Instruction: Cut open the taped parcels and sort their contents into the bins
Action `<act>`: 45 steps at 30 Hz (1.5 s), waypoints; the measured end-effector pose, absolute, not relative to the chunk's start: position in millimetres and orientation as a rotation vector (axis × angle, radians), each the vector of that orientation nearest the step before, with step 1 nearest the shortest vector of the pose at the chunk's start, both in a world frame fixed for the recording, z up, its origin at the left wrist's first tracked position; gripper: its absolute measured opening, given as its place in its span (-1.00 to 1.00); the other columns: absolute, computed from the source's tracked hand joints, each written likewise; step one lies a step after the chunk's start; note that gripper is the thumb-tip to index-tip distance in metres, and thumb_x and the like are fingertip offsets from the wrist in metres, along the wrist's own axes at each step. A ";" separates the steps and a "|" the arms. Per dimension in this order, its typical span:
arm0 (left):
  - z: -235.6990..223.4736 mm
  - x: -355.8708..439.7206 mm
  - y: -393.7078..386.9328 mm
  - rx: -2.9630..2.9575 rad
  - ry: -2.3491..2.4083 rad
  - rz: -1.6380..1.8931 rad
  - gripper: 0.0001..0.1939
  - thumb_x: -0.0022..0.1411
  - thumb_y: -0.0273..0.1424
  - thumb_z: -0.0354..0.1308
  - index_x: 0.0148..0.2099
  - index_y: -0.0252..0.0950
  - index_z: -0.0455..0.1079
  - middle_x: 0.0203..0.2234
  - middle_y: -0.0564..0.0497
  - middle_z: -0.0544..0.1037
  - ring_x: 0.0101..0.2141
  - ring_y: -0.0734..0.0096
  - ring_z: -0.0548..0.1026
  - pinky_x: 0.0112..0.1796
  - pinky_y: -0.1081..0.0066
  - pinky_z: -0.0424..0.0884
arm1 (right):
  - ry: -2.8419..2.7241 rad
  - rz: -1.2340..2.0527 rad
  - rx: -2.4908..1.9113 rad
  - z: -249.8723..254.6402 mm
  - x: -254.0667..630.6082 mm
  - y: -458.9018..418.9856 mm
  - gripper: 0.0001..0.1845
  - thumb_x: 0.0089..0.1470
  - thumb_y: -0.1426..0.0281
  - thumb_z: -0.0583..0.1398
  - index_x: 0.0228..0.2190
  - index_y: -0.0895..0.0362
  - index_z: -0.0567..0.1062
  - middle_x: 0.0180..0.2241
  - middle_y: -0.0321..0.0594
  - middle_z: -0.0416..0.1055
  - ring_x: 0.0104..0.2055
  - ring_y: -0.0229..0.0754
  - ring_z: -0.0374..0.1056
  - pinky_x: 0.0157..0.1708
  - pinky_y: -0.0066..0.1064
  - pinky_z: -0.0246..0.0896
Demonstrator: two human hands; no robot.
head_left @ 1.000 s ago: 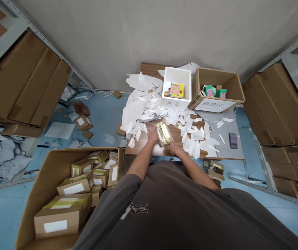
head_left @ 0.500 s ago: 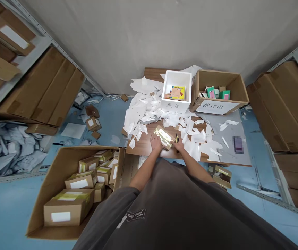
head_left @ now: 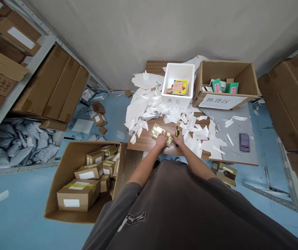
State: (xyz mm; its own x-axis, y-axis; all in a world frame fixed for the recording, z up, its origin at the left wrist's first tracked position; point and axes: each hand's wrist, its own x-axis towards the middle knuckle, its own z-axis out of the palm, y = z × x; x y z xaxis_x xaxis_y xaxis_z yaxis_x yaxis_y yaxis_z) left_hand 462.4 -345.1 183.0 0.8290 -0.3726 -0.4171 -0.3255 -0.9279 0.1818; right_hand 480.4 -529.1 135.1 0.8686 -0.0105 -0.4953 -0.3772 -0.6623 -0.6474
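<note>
A small cardboard box (head_left: 154,130) wrapped in shiny yellowish tape lies at a slant on the brown table. My left hand (head_left: 161,140) is over its near side, with the fingers bent onto the taped top, partly hiding it. At the right end of the box, my right hand (head_left: 179,139) is closed around a yellow-and-black utility knife (head_left: 177,131), which points away from me. Whether its blade is out is too small to tell. Torn white paper scraps (head_left: 197,133) lie around both hands.
Behind the hands stand a white foam box (head_left: 178,101) and an open carton (head_left: 224,101) holding small packages. A large carton (head_left: 52,187) of taped parcels is at my left. Shelves with boxes (head_left: 52,83) flank the table (head_left: 138,145). A blurred purple item (head_left: 244,142) lies right.
My left hand has shifted from lying spread on the box's left part to bent fingers nearer its middle. The knife stays in my right hand. The camera view has shifted slightly.
</note>
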 end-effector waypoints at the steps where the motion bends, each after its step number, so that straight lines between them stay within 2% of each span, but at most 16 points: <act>1: 182.2 461.5 -344.2 2.893 -0.550 -0.706 -0.34 0.14 -0.42 0.52 0.27 -0.27 0.46 0.51 -0.27 0.23 0.47 -0.15 0.17 0.36 0.07 0.20 | 0.302 0.577 -2.225 137.8 476.0 -536.5 -0.50 0.45 0.04 0.08 0.21 0.09 0.35 -0.15 -0.12 0.58 -0.09 0.02 0.52 -0.09 -0.30 0.41; 3: 181.1 461.3 -342.4 2.864 -0.543 -0.735 -0.25 0.09 -0.42 0.57 0.31 -0.26 0.42 0.56 -0.25 0.14 0.51 -0.15 0.12 0.39 0.06 0.18 | 0.256 0.643 -2.188 143.0 463.6 -550.8 -0.49 0.52 0.00 -0.07 0.13 0.05 0.42 -0.25 -0.16 0.58 -0.19 0.01 0.55 -0.13 -0.32 0.39; 5: 180.6 463.8 -341.2 2.847 -0.543 -0.745 -0.20 0.07 -0.39 0.59 0.32 -0.26 0.40 0.55 -0.28 0.16 0.51 -0.16 0.14 0.41 0.04 0.16 | 0.079 0.785 -2.202 147.3 450.2 -561.9 -0.49 0.55 0.01 -0.09 0.04 0.04 0.49 -0.27 -0.18 0.59 -0.19 -0.01 0.55 -0.13 -0.35 0.36; 8: 180.6 469.4 -341.0 2.834 -0.537 -0.770 -0.14 0.03 -0.35 0.61 0.34 -0.27 0.38 0.54 -0.32 0.19 0.50 -0.20 0.17 0.42 0.01 0.15 | -0.111 0.875 -2.355 153.4 438.9 -570.1 -0.60 0.55 0.11 0.02 -0.03 0.07 0.54 -0.12 -0.10 0.62 0.01 0.01 0.53 -0.05 -0.38 0.31; 10: 181.0 472.2 -341.0 2.829 -0.531 -0.795 -0.08 -0.01 -0.35 0.63 0.36 -0.28 0.36 0.54 -0.34 0.18 0.50 -0.22 0.18 0.41 0.02 0.16 | -0.167 0.912 -2.420 158.4 440.7 -571.3 -0.61 0.55 0.15 0.03 -0.05 0.10 0.56 -0.04 -0.04 0.62 0.07 0.03 0.51 -0.04 -0.38 0.28; 16: 181.0 472.2 -338.6 2.818 -0.529 -0.815 0.03 -0.02 -0.36 0.64 0.44 -0.31 0.27 0.52 -0.39 0.19 0.46 -0.18 0.26 0.39 0.08 0.19 | -0.253 1.046 -2.394 175.3 464.2 -571.1 -0.56 0.57 0.16 0.00 -0.05 0.14 0.58 -0.15 -0.04 0.65 -0.16 -0.01 0.56 -0.14 -0.39 0.29; 19: 179.7 470.3 -337.1 2.799 -0.544 -0.799 0.11 -0.04 -0.36 0.64 0.48 -0.32 0.22 0.53 -0.44 0.17 0.48 -0.19 0.23 0.40 0.08 0.18 | -0.291 1.119 -2.394 179.9 467.7 -572.4 -0.54 0.57 0.16 -0.02 -0.03 0.15 0.58 -0.16 -0.04 0.64 -0.25 -0.05 0.55 -0.20 -0.40 0.27; 27: 178.5 471.7 -333.7 2.771 -0.599 -0.801 0.07 -0.09 -0.37 0.65 0.43 -0.31 0.28 0.48 -0.44 0.26 0.44 -0.20 0.31 0.39 0.07 0.20 | -0.243 1.184 -2.398 183.7 464.4 -565.8 -0.56 0.55 0.13 0.02 -0.02 0.13 0.58 -0.18 -0.07 0.64 -0.30 -0.07 0.52 -0.23 -0.40 0.25; 32: 179.3 472.0 -337.1 2.776 -0.577 -0.821 0.13 -0.18 -0.36 0.69 0.42 -0.35 0.30 0.38 -0.46 0.40 0.38 -0.22 0.40 0.37 0.09 0.22 | -0.145 1.055 -2.444 186.8 462.5 -561.2 -0.58 0.51 0.16 0.07 -0.13 0.12 0.64 -0.16 -0.02 0.64 -0.19 0.02 0.55 -0.18 -0.35 0.29; 36: 179.6 466.8 -336.1 2.778 -0.630 -0.769 0.04 -0.12 -0.41 0.65 0.39 -0.31 0.32 0.47 -0.43 0.29 0.46 -0.15 0.28 0.38 0.14 0.20 | -0.033 1.119 -2.305 188.6 458.0 -561.4 -0.54 0.44 0.03 0.13 -0.18 0.11 0.63 -0.29 -0.09 0.61 -0.42 -0.06 0.48 -0.33 -0.35 0.30; 38: 179.0 465.5 -336.3 2.769 -0.640 -0.765 0.06 -0.12 -0.42 0.65 0.41 -0.27 0.30 0.50 -0.39 0.25 0.49 -0.14 0.23 0.39 0.12 0.20 | 0.011 1.127 -2.267 188.4 455.0 -563.2 -0.50 0.41 -0.04 0.15 -0.20 0.12 0.62 -0.37 -0.13 0.57 -0.50 -0.11 0.42 -0.40 -0.35 0.29; 41: 176.8 466.6 -338.6 2.779 -0.623 -0.800 0.11 -0.14 -0.41 0.65 0.44 -0.23 0.28 0.51 -0.36 0.23 0.49 -0.17 0.21 0.39 0.08 0.21 | 0.058 1.105 -2.210 186.4 448.7 -564.7 -0.49 0.42 -0.04 0.12 -0.15 0.13 0.60 -0.38 -0.17 0.54 -0.57 -0.18 0.34 -0.48 -0.38 0.26; 45: 173.3 467.9 -340.1 2.798 -0.601 -0.805 0.04 -0.09 -0.40 0.65 0.42 -0.22 0.32 0.53 -0.35 0.19 0.52 -0.20 0.15 0.40 0.03 0.19 | 0.132 1.062 -2.162 183.4 440.3 -560.2 -0.47 0.43 -0.07 0.11 -0.13 0.12 0.58 -0.43 -0.22 0.49 -0.59 -0.21 0.31 -0.52 -0.42 0.25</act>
